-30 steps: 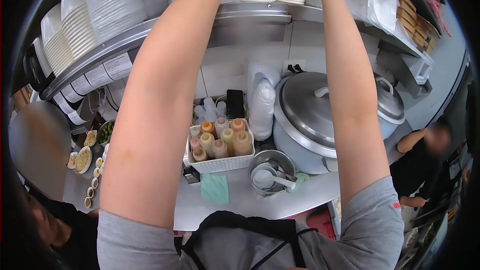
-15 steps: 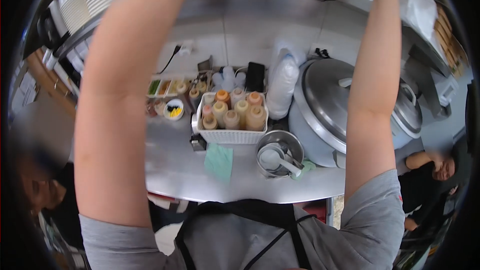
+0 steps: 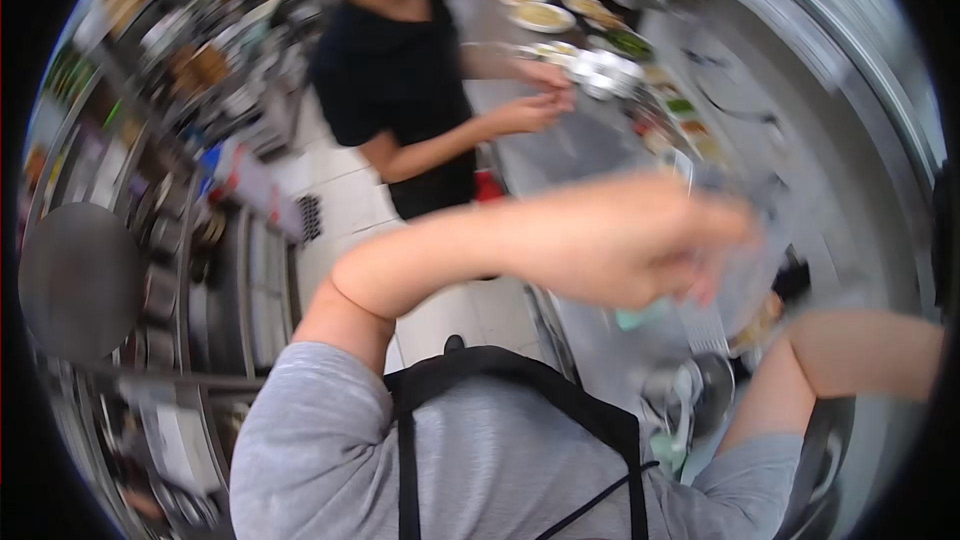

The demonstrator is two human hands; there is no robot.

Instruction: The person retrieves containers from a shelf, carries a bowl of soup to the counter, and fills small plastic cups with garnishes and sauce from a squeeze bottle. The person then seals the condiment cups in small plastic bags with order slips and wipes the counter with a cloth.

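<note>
My left hand point(image 3: 640, 240) is blurred by motion above the steel counter, its fingers curled at the edge of a translucent thing point(image 3: 745, 285) too smeared to name. Beneath and beyond it is part of the basket of sauce bottles point(image 3: 708, 325). A metal pot with a ladle point(image 3: 705, 395) stands nearer to my body. My right forearm reaches off to the right edge, and my right hand is out of view.
Across the counter point(image 3: 590, 135), a co-worker in black point(image 3: 400, 70) holds both hands over its edge. Plates of food point(image 3: 540, 17), white cups point(image 3: 605, 72) and topping trays point(image 3: 690, 125) lie at the far end. Loaded shelves point(image 3: 160, 270) line the left.
The view has swung left toward the co-worker. My left hand, earlier up out of view by the overhead shelf, is now low over the counter with a translucent thing at its fingers.
</note>
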